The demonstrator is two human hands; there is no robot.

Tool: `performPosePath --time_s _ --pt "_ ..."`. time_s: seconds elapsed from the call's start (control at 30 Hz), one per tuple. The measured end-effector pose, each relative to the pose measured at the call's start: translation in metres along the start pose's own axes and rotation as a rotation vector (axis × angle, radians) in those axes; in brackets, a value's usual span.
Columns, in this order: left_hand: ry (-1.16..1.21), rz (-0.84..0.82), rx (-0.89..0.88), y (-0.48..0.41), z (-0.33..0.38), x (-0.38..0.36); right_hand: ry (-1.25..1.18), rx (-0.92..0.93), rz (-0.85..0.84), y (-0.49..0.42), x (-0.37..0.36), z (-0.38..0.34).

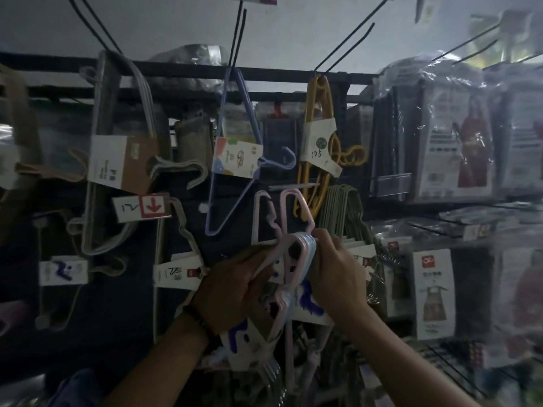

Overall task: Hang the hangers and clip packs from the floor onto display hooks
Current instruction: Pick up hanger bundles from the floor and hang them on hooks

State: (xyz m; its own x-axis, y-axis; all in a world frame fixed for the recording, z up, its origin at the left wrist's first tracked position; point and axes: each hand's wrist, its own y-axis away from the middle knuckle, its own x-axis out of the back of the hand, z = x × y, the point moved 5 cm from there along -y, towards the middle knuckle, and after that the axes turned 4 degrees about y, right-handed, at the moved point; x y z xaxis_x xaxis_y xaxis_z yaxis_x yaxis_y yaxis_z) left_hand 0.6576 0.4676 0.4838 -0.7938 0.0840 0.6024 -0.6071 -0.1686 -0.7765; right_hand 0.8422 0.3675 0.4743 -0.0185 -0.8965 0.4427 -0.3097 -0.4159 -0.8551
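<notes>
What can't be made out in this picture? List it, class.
1. Head view: what, if anything, the pink hanger pack hangs from; the left hand and right hand cover it.
2. Head view: small print on the apron pack; blurred and dim.

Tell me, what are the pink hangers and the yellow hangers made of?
Pink hangers: probably plastic or plastic-coated wire; thin bars with a smooth pastel skin. Yellow hangers: likely moulded plastic; thick, flat, slightly shiny. The dim picture leaves it open.

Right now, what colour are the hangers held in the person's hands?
The hangers are mostly pale pink, a few light blue; the head view shows them.
</notes>
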Motion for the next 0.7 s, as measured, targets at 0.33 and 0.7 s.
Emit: performPosePath --time_s 0.33,0.7 --pt "-0.012 0.020 0.150 -0.011 -0.013 -0.001 0.054 -0.039 -0.265 -0.029 -0.053 0.000" --pt "-0.051 0.136 0.366 0.016 -0.042 0.021 0.130 -0.075 -0.383 -0.076 -0.129 -0.003"
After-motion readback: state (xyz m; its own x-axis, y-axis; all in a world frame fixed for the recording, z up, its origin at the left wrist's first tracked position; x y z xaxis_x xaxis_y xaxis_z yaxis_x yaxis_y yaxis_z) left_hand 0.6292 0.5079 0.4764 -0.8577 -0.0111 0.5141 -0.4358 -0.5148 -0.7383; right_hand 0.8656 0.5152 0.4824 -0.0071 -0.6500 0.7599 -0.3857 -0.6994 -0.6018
